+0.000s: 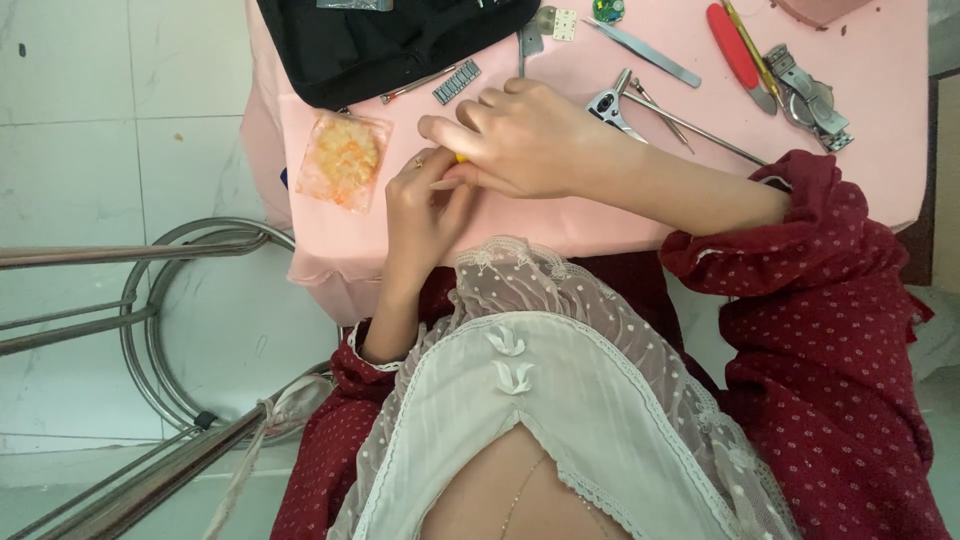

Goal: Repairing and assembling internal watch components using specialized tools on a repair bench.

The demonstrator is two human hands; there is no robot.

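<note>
My left hand (pixel 425 205) and my right hand (pixel 515 135) meet over the near edge of a pink table (pixel 560 220). The right hand's fingers are curled around a small tool with a yellow handle (pixel 461 158), of which only a sliver shows. My left hand's fingertips pinch a tiny gold-coloured piece (pixel 419 161) right beside that tool. What the piece is cannot be made out.
A clear packet of orange bits (pixel 344 158) lies left of my hands. A black pouch (pixel 390 40) sits at the back. Pliers (pixel 612 104), tweezers (pixel 645 52), a red-handled tool (pixel 733 45), a metal watch band piece (pixel 457 81) and a metal clamp tool (pixel 808 98) are spread behind. A steel stool frame (pixel 160 300) stands on the tiled floor at left.
</note>
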